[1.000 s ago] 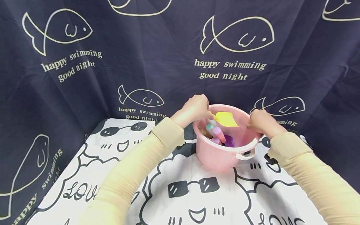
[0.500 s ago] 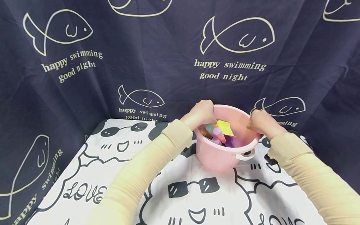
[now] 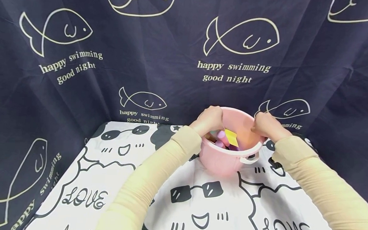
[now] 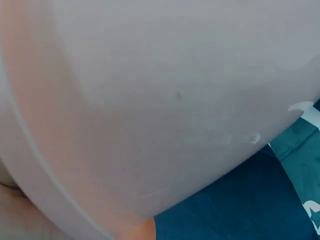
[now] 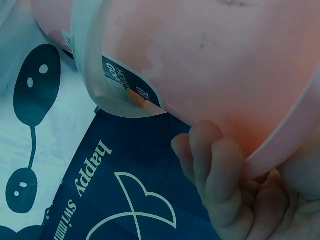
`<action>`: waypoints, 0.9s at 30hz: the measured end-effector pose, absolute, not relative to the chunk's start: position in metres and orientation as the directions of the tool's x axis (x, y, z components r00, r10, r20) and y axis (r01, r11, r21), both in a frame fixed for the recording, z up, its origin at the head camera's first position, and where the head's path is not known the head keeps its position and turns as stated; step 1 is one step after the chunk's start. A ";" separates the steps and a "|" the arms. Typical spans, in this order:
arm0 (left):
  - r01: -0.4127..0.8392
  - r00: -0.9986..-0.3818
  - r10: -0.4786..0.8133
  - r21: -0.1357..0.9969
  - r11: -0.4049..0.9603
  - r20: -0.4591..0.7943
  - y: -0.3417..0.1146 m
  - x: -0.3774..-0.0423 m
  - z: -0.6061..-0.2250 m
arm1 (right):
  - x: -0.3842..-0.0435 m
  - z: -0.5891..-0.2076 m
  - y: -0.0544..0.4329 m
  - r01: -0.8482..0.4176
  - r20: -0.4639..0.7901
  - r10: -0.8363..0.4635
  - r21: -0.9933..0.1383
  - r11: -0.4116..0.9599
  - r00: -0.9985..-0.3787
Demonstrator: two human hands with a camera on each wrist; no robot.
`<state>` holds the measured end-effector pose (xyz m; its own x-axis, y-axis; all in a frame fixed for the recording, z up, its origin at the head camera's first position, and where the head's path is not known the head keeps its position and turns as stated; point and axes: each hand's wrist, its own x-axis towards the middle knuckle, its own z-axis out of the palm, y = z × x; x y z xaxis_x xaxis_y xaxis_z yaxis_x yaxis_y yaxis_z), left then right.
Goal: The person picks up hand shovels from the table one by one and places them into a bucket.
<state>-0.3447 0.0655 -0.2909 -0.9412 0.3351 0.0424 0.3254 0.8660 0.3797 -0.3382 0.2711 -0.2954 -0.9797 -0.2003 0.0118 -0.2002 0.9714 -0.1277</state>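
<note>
A round pink bucket with a white handle stands on the patterned cloth, close to the dark curtain. My left hand grips its left rim at the back; in the left wrist view, skin shows on both sides of the rim. With curled fingers my right hand holds the right rim, its fingers outside below the edge. Inside lie a yellow shovel-shaped piece, a pink rod with a lilac end and something purple. My left hand hides part of these contents.
White cloth with black cartoon drawings covers the table. Behind and beside it hangs a dark curtain printed with fish and lettering, right behind the bucket.
My left hand has lowered the yellow piece into the bucket and moved right and down to the rim, letting the piece go. My right hand stays at the right rim.
</note>
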 end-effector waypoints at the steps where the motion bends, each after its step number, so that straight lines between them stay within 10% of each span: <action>1: 0.325 -0.941 0.336 0.378 0.867 0.039 0.066 -0.344 -0.291 | -0.338 -0.295 0.271 -0.200 0.012 -0.200 -0.131 0.971 -0.980; 17: 0.392 -0.911 0.403 0.478 0.786 0.084 0.054 -0.338 -0.293 | -0.331 -0.296 0.283 -0.174 -0.077 -0.212 -0.341 0.924 -0.974; 27: 0.509 -0.860 0.469 0.382 0.771 0.200 0.027 -0.317 -0.280 | -0.295 -0.263 0.250 -0.298 0.195 -0.246 -0.319 0.899 -0.949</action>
<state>-0.3174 0.0275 -0.2797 -0.8602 0.4691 0.2000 0.5094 0.7712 0.3817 -0.2954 0.2504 -0.2632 -0.9495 -0.2458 0.1952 -0.2984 0.8995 -0.3192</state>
